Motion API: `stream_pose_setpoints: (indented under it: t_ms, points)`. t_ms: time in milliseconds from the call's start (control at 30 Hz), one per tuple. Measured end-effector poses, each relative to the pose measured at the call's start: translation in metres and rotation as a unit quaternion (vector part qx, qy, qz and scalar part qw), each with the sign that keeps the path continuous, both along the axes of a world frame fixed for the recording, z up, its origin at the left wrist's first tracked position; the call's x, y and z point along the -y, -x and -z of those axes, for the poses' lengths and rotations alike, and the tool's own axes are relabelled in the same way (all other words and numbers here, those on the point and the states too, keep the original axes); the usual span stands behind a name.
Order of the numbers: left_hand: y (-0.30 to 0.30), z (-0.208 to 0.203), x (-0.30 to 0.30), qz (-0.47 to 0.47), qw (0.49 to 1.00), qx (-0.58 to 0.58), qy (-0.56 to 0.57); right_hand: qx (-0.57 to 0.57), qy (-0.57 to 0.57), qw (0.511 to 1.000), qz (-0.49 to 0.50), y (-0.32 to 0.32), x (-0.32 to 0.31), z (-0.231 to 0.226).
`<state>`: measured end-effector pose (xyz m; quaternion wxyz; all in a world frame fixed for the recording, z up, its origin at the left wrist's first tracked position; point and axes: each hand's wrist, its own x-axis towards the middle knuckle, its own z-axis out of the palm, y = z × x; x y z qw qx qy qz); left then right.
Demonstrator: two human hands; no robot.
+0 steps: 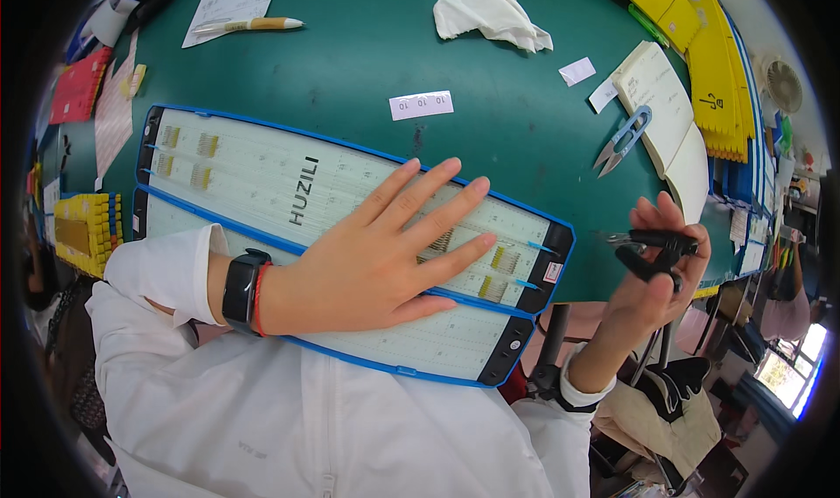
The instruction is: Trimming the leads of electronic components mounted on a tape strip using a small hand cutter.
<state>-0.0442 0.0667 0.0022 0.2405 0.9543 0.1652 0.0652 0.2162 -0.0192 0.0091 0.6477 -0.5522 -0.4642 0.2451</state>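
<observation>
My left hand (372,266) lies flat, fingers spread, on a long, blue-edged folding case (254,161) that rests at the table's near edge and over my lap. Inside its pale panel are small clusters of fine metal pieces (206,144), perhaps hooks, with thin lines running lengthwise. More of these pieces (505,259) show near the case's right end, and my fingers cover part of another cluster. To the right of the case, my right hand (637,301) is raised, wrapped round small black-handled pliers (654,242). Their metal jaws point left, touching nothing.
On the green table (341,69) lie a printed label strip (421,105), a crumpled white cloth (490,17) and a pen (254,25) on paper. Blue thread snips (624,141) rest against an open notebook (656,95). Yellow boards (717,69) are stacked at the right.
</observation>
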Motion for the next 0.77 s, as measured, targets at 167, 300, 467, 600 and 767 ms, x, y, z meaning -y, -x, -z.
stream_pose_setpoints:
  t_ms: [167, 300, 467, 600, 767]
  points:
    - [-0.001, -0.003, -0.007, -0.034, 0.999, -0.008, -0.001, -0.229, -0.07, 0.97, -0.048, 0.029, -0.018, 0.011]
    - [-0.002, 0.0, -0.013, -0.048, 0.999, -0.006, -0.013, -0.205, -0.093, 0.973, -0.039, 0.041, -0.028, 0.017]
    - [0.0, 0.003, -0.012, -0.047, 0.999, 0.002, -0.015, -0.192, -0.057, 0.979, -0.049, 0.047, -0.034, 0.019]
    - [-0.001, 0.002, -0.013, -0.046, 0.999, 0.004, -0.006, -0.227, -0.056, 0.971, -0.045, 0.05, -0.031, 0.018]
    - [-0.001, 0.001, -0.013, -0.046, 0.999, 0.001, 0.0, -0.243, -0.056, 0.967, -0.057, 0.049, -0.031, 0.018]
